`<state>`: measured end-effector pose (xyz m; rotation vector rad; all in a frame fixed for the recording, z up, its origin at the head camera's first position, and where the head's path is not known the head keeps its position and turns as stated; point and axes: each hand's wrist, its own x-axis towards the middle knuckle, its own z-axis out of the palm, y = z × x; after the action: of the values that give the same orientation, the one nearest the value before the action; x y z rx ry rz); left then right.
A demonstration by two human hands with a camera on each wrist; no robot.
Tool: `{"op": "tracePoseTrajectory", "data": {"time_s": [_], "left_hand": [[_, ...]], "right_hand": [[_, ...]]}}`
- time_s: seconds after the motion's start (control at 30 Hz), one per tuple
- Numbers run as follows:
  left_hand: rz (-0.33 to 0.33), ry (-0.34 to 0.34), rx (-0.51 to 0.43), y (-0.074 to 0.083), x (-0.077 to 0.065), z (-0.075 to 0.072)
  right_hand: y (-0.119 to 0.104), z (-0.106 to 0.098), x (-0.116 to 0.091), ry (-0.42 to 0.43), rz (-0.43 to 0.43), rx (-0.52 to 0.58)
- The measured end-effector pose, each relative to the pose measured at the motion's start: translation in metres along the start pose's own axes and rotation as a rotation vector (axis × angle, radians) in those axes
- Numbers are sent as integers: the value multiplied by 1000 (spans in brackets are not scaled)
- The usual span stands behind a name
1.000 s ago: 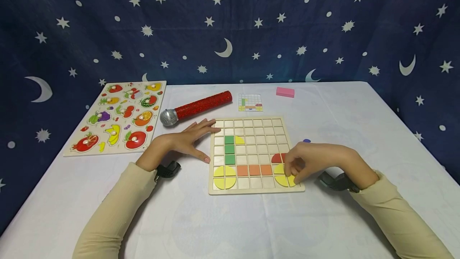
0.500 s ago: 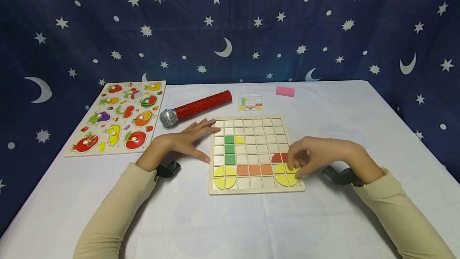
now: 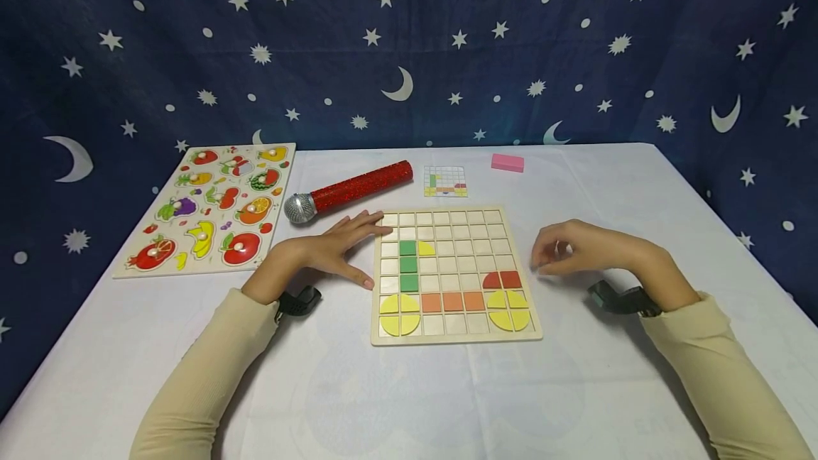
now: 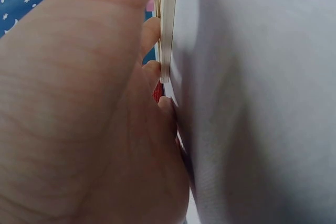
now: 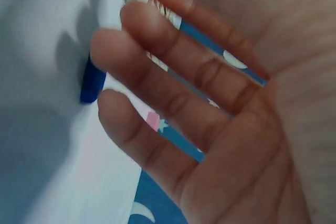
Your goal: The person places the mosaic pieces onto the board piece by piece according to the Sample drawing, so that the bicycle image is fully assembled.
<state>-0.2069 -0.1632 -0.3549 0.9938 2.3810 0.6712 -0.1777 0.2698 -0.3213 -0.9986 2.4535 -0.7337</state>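
My left hand [image 3: 332, 248] is spread at the left edge of a wooden grid board [image 3: 456, 338], fingertips at its rim. The board bears a column of green squares [image 3: 407, 265], a row of orange squares [image 3: 451, 302], and two red quarter pieces [image 3: 510, 280]. Yellow quarters form a circle in each lower corner, and a single yellow quarter piece [image 3: 424, 249] lies beside the top green square. Right of the board, my right hand [image 3: 581, 248] hovers with loosely bent fingers and nothing in them. A blue piece [image 5: 93, 83] lies on the cloth just beyond its fingertips in the right wrist view, hidden in the head view.
Behind the board lie a small pattern card [image 3: 445, 182], a red glittery microphone [image 3: 361, 187] and a pink block [image 3: 508, 162]. A fruit peg puzzle [image 3: 211, 211] is at the left. A starry curtain [image 3: 409, 48] hangs behind the white-covered table [image 3: 447, 403].
My right hand has left the yellow circle at the board's lower right corner and moved right and away from me, uncovering the yellow and red pieces. The left hand stays put.
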Motion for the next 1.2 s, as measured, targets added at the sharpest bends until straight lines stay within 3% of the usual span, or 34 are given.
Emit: {"op": "tracePoseTrajectory", "data": {"time_s": [0.17, 0.5, 0.9, 1.2], "left_hand": [[8, 0, -1, -1, 0, 0], [12, 0, 2, -1, 1, 0], [16, 0, 0, -1, 0, 0], [14, -2, -1, -2, 1, 0]], "right_hand": [[9, -3, -1, 54, 75, -45], [16, -1, 2, 154, 114, -89], [14, 4, 7, 149, 150, -99], [11, 4, 6, 124, 89, -91]]}}
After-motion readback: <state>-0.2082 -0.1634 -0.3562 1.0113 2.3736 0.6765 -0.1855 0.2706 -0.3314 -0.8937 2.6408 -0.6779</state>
